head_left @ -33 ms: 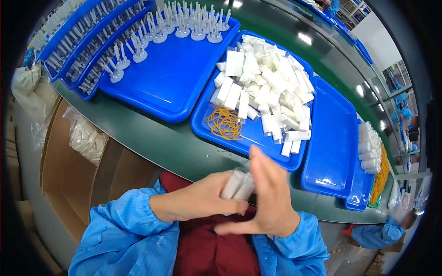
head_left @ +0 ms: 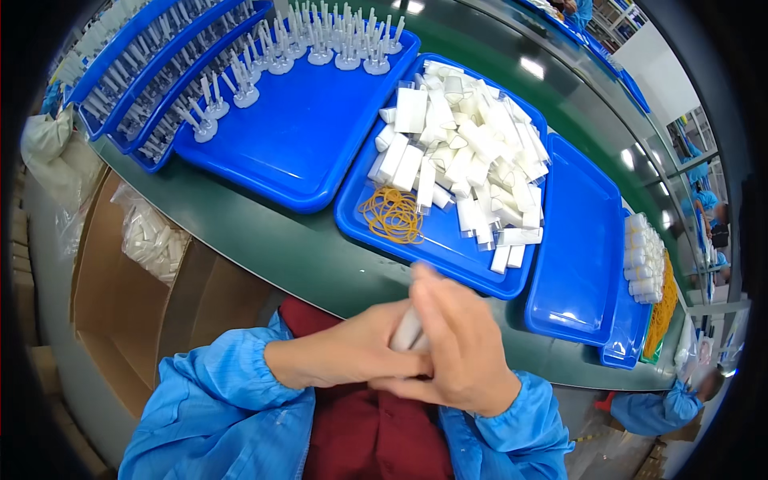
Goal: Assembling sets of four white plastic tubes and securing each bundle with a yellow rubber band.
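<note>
Curled in a grip, my left hand (head_left: 356, 344) is pinching a rounded white piece (head_left: 406, 330) on the near side of the smooth green surface (head_left: 288, 248); my right hand (head_left: 468, 344), blurred, is cupping over it, and I cannot tell how tightly it is pressing. Farther off, oblong, clear-edged white pieces (head_left: 478, 144) are lying in a loose, uneven heap in a glossy blue plastic tray (head_left: 448, 254), thin amber bands (head_left: 392, 214) tangling in loops at its near left corner.
</note>
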Tool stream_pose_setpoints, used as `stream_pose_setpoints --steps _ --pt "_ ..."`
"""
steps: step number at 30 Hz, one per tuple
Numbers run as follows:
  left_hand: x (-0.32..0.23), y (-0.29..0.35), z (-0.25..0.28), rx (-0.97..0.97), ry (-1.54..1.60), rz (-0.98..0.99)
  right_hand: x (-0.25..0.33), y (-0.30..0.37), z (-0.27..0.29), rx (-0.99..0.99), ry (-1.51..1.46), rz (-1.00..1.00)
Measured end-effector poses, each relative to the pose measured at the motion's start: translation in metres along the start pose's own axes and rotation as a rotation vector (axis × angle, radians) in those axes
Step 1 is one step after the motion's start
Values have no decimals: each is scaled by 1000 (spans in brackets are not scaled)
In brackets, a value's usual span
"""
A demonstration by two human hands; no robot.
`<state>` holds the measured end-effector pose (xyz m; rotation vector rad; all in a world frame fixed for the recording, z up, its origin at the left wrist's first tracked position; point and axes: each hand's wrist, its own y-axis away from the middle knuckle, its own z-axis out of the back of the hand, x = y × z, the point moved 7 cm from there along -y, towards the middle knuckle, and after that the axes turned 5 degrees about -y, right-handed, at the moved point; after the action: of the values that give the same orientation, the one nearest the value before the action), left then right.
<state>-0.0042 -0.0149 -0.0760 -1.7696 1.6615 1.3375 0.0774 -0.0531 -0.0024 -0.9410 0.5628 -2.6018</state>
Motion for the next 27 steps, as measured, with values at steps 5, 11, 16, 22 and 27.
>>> stream_pose_setpoints --steps 5,11,16,22,27 --pt "18 2 -9 92 172 19 -3 10 -3 90 -10 32" --pt "12 22 25 -229 -94 51 -34 -26 12 150 -204 33" --pt "-13 32 50 -522 -258 -278 -68 -57 5 179 253 160" --pt "-17 43 68 -689 -304 -348 -69 -65 24 17 159 72" --pt "-28 40 70 -710 -254 -349 -93 -47 38 -41 39 -289"
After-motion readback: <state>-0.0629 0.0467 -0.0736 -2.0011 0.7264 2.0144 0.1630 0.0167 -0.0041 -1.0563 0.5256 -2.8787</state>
